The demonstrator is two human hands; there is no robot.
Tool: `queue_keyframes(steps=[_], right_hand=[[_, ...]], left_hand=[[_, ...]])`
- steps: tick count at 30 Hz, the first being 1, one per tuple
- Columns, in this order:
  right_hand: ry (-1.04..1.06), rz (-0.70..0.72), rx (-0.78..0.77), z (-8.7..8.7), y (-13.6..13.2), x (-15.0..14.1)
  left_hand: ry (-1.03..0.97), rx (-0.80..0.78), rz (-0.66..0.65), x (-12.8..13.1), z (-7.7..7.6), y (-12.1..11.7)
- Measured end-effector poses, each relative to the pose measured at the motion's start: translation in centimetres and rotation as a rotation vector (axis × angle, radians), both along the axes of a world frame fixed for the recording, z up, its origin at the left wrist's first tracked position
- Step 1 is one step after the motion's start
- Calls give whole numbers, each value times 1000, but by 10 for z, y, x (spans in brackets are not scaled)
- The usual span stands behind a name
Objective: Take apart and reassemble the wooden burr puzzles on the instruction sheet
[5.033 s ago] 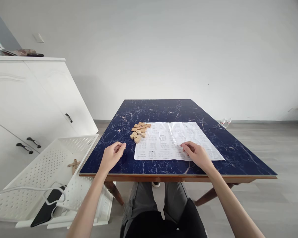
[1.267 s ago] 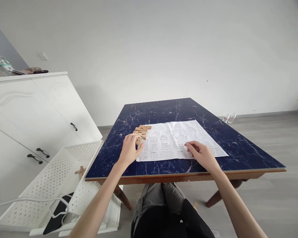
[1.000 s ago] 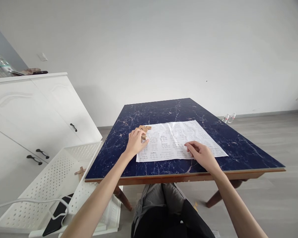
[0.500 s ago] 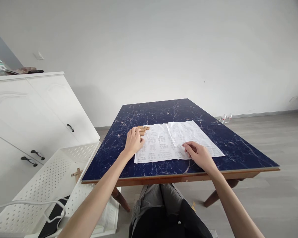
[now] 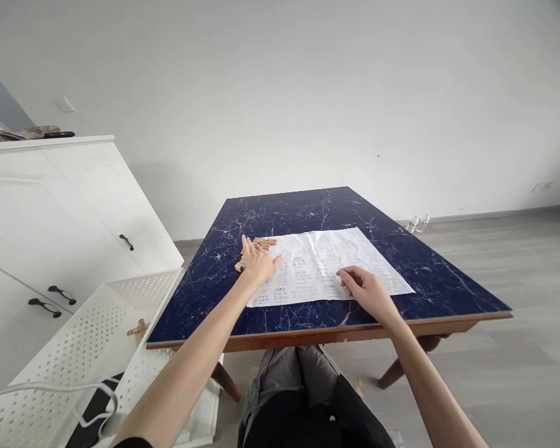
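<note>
A creased white sheet of paper [image 5: 303,280], printed with rows of small figures, lies flat on the blue marbled table [image 5: 289,211]. Over its left edge, my left hand [image 5: 257,264] is spread open on top of several light-brown wooden pieces [image 5: 266,241]. One piece shows by the wrist side of the fingers; others are partly hidden under the hand. My right hand [image 5: 366,291] rests on the right part of the sheet with its fingers curled in toward the thumb. I see nothing held between those fingertips.
Left of the table stands a white perforated basket [image 5: 74,348] with a wooden piece [image 5: 139,330] and a white cable [image 5: 42,387]. Behind it is a white cabinet [image 5: 84,199] with black handles. Two clear bottles [image 5: 417,224] are on the floor beyond the table's right side.
My left hand has spread its fingers and turned, with the thumb now out to the right over the paper, uncovering more wooden pieces. My right hand keeps its place on the sheet.
</note>
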State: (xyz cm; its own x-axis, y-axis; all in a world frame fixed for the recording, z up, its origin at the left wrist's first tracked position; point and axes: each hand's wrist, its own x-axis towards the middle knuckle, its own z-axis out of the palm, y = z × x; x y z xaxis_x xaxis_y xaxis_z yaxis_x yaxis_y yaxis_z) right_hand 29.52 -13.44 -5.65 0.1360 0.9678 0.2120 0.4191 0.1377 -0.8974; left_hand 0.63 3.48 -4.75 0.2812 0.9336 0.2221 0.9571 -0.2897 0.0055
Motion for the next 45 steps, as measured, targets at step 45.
queue_keyframes(steps=[45], right_hand=[[27, 22, 29, 7, -3, -2]], left_hand=[[-130, -16, 35, 50, 10, 18]])
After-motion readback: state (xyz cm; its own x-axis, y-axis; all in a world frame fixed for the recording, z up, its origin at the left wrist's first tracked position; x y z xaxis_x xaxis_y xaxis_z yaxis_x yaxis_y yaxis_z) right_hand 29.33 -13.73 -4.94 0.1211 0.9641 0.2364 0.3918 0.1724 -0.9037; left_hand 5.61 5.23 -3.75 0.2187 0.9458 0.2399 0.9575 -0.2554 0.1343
